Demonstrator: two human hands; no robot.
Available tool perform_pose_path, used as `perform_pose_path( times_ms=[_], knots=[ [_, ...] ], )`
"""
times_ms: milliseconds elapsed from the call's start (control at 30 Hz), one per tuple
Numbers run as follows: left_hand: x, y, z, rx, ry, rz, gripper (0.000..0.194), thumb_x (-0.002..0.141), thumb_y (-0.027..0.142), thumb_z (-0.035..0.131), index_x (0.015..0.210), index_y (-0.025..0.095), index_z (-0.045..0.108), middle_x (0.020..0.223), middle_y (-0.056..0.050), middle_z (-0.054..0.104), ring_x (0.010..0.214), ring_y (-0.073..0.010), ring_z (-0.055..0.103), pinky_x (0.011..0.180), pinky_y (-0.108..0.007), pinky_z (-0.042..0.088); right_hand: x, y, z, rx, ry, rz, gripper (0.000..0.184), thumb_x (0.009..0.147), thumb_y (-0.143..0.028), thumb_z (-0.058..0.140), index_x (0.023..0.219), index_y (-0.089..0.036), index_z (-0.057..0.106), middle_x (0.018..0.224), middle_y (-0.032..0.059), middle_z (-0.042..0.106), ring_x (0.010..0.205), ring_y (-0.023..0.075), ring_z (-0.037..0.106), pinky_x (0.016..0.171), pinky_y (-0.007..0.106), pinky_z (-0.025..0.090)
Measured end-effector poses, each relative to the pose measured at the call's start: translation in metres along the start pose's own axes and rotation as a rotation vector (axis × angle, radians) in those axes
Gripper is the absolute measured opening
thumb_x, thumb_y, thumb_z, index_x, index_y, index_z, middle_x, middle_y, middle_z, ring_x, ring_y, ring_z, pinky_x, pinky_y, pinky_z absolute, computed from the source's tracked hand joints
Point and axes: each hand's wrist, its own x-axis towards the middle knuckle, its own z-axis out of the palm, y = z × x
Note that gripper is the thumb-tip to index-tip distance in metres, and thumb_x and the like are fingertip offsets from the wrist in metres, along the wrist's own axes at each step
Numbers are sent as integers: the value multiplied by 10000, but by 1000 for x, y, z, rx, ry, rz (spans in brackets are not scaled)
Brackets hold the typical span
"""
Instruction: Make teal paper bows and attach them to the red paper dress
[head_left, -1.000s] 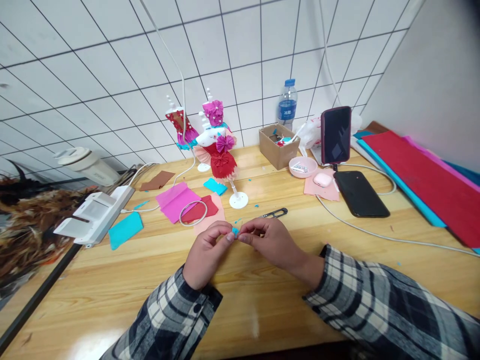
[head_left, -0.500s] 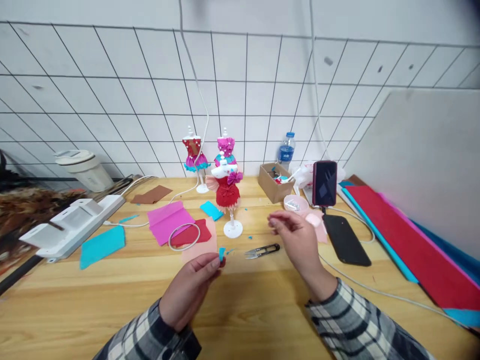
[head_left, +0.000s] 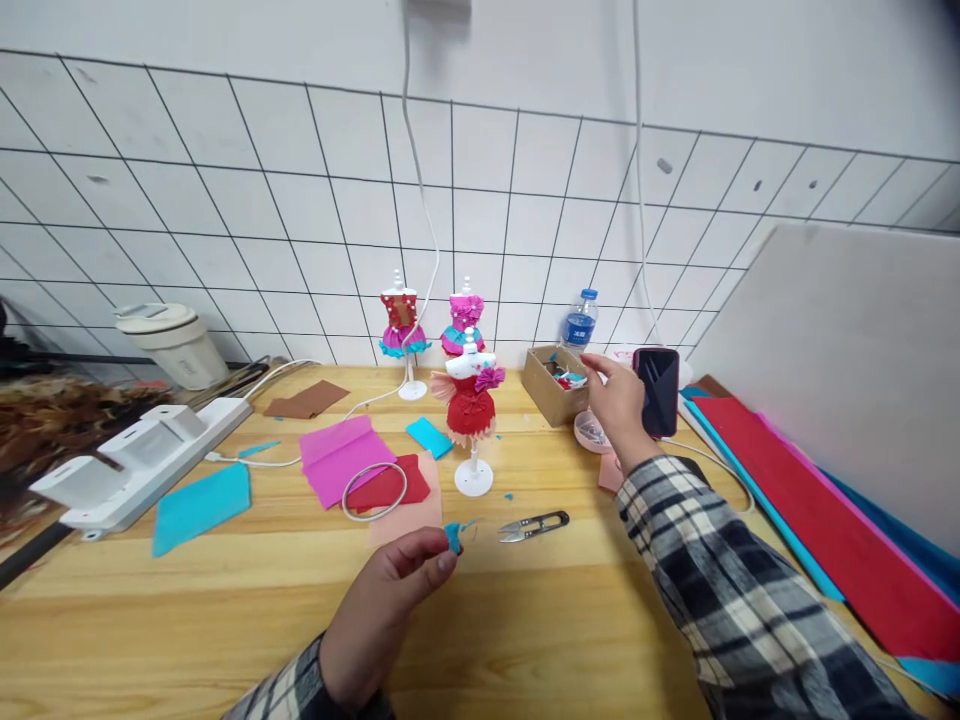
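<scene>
My left hand (head_left: 390,600) is closed in a pinch on a small piece of blue crepe paper (head_left: 454,538), with thin strands trailing to its right. My right hand (head_left: 621,405) is stretched out at the right edge of a small cardboard box (head_left: 553,395) with red, blue and white bits in it. Its fingers look slightly apart, with nothing seen between them. Below that hand sits a round pink dish (head_left: 591,432) of small shiny pieces, partly covered. Thread snips (head_left: 534,526) lie on the table between my hands. Behind them stands a mini mannequin in a red paper dress (head_left: 471,412).
Two more dressed mannequins (head_left: 403,330) stand by the wall. Magenta paper (head_left: 345,455), blue paper (head_left: 202,508) and a wire ring (head_left: 375,492) lie at left. A power strip (head_left: 150,465), water bottle (head_left: 580,320), propped phone (head_left: 657,392) and long paper sheets (head_left: 825,500) surround the workspace.
My right hand has moved up and away from me, from above the table to the cardboard box. My left hand keeps its pinch on the blue crepe paper. The camera view has shifted slightly.
</scene>
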Motion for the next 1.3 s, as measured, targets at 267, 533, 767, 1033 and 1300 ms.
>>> perform_pose_path(
  times_ms=[267, 533, 767, 1033, 1300],
  knots=[
    [0, -5, 4, 42, 11, 3, 264, 688, 391, 766, 797, 161, 694, 800, -22, 674, 797, -161, 568, 775, -270, 421, -140, -86, -32, 576, -582, 182, 274, 836, -403, 592, 920, -184, 732, 868, 66, 700, 757, 177, 605, 671, 284, 464],
    [0, 0, 10, 457, 30, 214, 210, 728, 366, 702, 701, 162, 659, 766, -36, 638, 746, -172, 573, 723, -284, 439, -182, -111, -31, 778, -812, 445, 249, 713, -373, 705, 837, -158, 729, 696, 29, 672, 584, 119, 504, 540, 241, 389],
    [-5, 4, 9, 655, 86, 439, 165, 771, 320, 669, 861, 185, 697, 873, -55, 652, 852, -200, 601, 800, -322, 469, -186, -110, -30, 766, -765, 373, 163, 738, -329, 673, 776, -174, 708, 688, 15, 669, 589, 113, 513, 546, 230, 387],
    [-6, 9, 11, 649, 152, 496, 117, 767, 305, 692, 727, 200, 723, 782, -42, 654, 778, -184, 601, 753, -294, 475, -188, -112, -34, 620, -689, 163, 106, 768, -291, 667, 777, -200, 720, 658, 1, 635, 555, 105, 485, 533, 235, 366],
    [0, 0, 9, 491, 133, 358, 164, 740, 344, 713, 698, 186, 712, 755, -41, 668, 740, -180, 610, 715, -276, 479, -192, -119, -32, 873, -792, 472, 210, 764, -331, 623, 912, -185, 651, 729, 8, 614, 608, 120, 522, 498, 216, 385]
  ],
)
